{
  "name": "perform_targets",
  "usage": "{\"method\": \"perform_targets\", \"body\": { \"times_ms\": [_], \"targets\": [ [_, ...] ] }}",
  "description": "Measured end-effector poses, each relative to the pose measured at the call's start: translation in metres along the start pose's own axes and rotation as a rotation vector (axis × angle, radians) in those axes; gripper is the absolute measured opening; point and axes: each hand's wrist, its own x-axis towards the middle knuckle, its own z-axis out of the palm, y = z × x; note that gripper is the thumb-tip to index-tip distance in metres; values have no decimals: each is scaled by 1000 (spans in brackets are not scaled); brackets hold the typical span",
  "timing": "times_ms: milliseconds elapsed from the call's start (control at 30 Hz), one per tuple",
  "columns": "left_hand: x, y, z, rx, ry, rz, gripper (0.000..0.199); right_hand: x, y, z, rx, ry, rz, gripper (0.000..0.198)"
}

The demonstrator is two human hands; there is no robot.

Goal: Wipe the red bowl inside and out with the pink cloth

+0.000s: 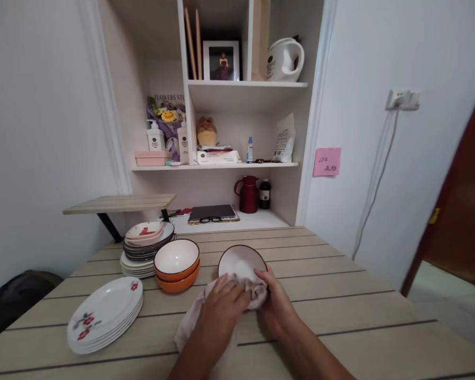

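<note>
A white bowl with a dark rim [243, 259] is tilted toward me above the middle of the table. My right hand [275, 303] grips its right side, with the thumb over the rim. My left hand [227, 301] holds a pale pinkish cloth [190, 322] against the bowl's near edge, fingers bent over the fabric. Part of the cloth hangs down below my left wrist, and some is bunched beside my right thumb. The bowl's underside is hidden by the cloth and my hands.
Left of the bowl stand two stacked orange bowls [177, 282]. Near them are a stack of oval flowered plates [106, 306] and a taller pile of mixed dishes [144, 248]. At the back, a shelf holds a red jug [248, 195] and a dark laptop [211, 212].
</note>
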Motion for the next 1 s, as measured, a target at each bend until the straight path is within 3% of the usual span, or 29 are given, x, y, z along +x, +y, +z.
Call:
{"method": "perform_targets", "body": {
  "times_ms": [167, 433, 600, 900, 1000],
  "targets": [
    [1, -1, 2, 171, 6, -98, 28, 0, -3, -3, -13, 9, -49, 67],
    [-5, -8, 4, 189, 127, 5, 30, -5, 4, 3, 1, -96, -18, 87],
    [-2, 1, 0, 194, 265, 96, 42, -7, 12, 7, 50, -122, 37, 67],
    [4, -4, -5, 158, 118, 156, 37, -1, -5, 2, 70, -54, 0, 76],
    [1, -9, 2, 201, 100, 109, 34, 0, -8, -1, 34, -26, -10, 76]
  ]
}}
